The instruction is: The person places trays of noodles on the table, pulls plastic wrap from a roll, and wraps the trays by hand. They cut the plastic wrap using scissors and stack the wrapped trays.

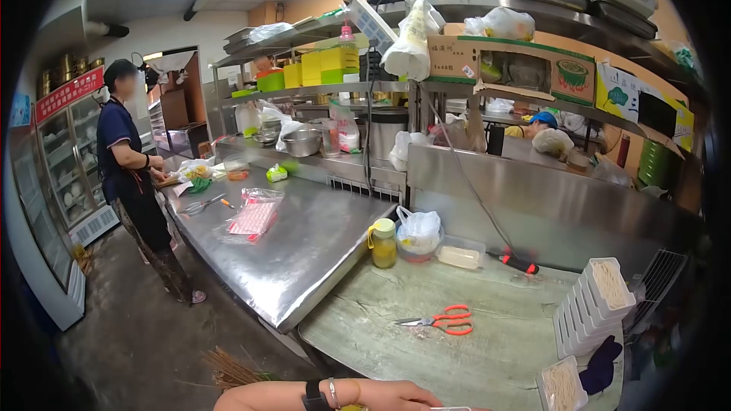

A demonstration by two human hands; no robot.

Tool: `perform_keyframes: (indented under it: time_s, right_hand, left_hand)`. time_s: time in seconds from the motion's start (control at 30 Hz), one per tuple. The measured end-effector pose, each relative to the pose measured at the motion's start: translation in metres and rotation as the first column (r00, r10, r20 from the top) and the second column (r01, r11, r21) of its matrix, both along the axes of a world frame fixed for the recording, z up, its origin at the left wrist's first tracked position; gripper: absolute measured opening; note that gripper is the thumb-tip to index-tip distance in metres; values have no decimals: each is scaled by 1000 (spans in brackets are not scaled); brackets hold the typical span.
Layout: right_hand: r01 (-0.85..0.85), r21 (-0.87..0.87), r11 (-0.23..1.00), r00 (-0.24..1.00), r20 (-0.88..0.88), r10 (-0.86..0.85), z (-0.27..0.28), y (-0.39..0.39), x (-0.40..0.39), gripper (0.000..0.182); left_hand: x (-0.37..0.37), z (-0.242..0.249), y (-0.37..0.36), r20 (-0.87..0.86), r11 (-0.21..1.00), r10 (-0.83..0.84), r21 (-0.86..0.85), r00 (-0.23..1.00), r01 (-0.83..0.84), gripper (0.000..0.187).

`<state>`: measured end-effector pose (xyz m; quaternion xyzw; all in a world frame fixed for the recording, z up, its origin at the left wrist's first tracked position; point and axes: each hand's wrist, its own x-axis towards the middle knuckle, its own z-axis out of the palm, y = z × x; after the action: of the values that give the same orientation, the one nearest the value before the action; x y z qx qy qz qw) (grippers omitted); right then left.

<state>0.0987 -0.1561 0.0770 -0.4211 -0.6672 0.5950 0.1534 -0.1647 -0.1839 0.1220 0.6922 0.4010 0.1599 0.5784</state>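
Note:
At the bottom edge, my left hand [400,394] reaches in from the left, with a dark band and a bracelet on the wrist. Its fingers are mostly cut off by the frame, beside the white rim [452,409] of something; whether they grip it is hidden. My right hand is out of view. Red-handled scissors [438,321] lie on the greenish worktop [358,335] ahead. To the right stand stacked white trays [586,320], the top one holding pale, thin strands. A similar white tray of strands [562,385] sits nearer, beside a dark purple cloth item [601,365].
Along the back are a yellow-lidded jar [383,243], a bagged bowl [419,232], a clear container [460,253] and a red-black tool [518,262]. A steel table [304,259] on the left holds a pink-white packet [256,213]. A person [129,152] stands beyond it.

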Motion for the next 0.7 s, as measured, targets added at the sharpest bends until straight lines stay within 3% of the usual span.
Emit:
perform_keyframes:
  time_s: [0.03, 0.1, 0.13, 0.2, 0.23, 0.27, 0.3, 0.33, 0.4, 0.43, 0.47, 0.57, 0.63, 0.67, 0.7]
  right_hand:
    - [8, -10, 1000, 1000, 4, -7, -1, 3, 2, 44]
    - [-121, 37, 992, 992, 21, 121, -4, 5, 8, 40]
    - [-108, 9, 994, 994, 28, 108, -12, 4, 7, 40]
    - [5, 145, 989, 994, -108, 11, -39, -1, 7, 34]
    - [-103, 115, 988, 991, -73, 111, -52, 7, 16, 35]
    - [-200, 71, 977, 978, -53, 204, -49, 17, 25, 36]
    - [-128, -129, 983, 991, -60, 121, -9, 12, 14, 34]
    - [-54, -133, 990, 967, -254, 18, -20, 11, 13, 33]
    - [-111, -389, 915, 947, -321, -21, 2, 19, 16, 21]
    - [-111, -448, 887, 931, -358, -65, 2, 18, 17, 26]
    - [-89, -473, 877, 939, -333, -84, 11, 22, 17, 23]
    - [-26, -331, 943, 912, -395, -113, -2, 34, 16, 19]
    - [196, 168, 966, 956, -251, -150, -15, 49, 18, 16]
    - [203, 172, 964, 955, -254, -156, -20, 52, 18, 16]
    - [224, 70, 972, 930, -313, -192, -23, 55, 17, 15]
  left_hand:
    - [-2, -6, 2, 60, 995, 16, -97, 998, -10, 36]
    - [-4, -16, 5, 86, 994, -12, -106, 996, 21, 37]
    - [-4, -24, 5, 109, 994, -34, -104, 993, 45, 38]
    - [-7, -35, 3, 148, 984, -21, -174, 989, 47, 39]
    - [-9, -31, 0, 170, 953, 8, -298, 985, 43, 37]
    - [-11, -30, -1, 176, 937, 25, -346, 984, 38, 37]
    - [-14, -22, -3, 101, 942, 21, -335, 995, 14, 36]
    - [-17, -30, -7, 147, 932, 56, -362, 988, 1, 36]
    - [-17, -21, -10, 136, 901, 131, -430, 982, -61, 36]
    - [-15, -20, -12, 143, 860, 173, -504, 975, -79, 36]
    - [-14, -18, -9, 166, 888, 144, -457, 976, -53, 37]
    - [-13, -12, -10, 198, 870, 177, -489, 964, -60, 39]
    - [-14, -13, -14, 192, 874, 213, -476, 958, -99, 40]
    - [-14, -14, -14, 191, 876, 206, -473, 960, -94, 40]
    - [-15, -14, -14, 180, 871, 218, -479, 959, -108, 39]
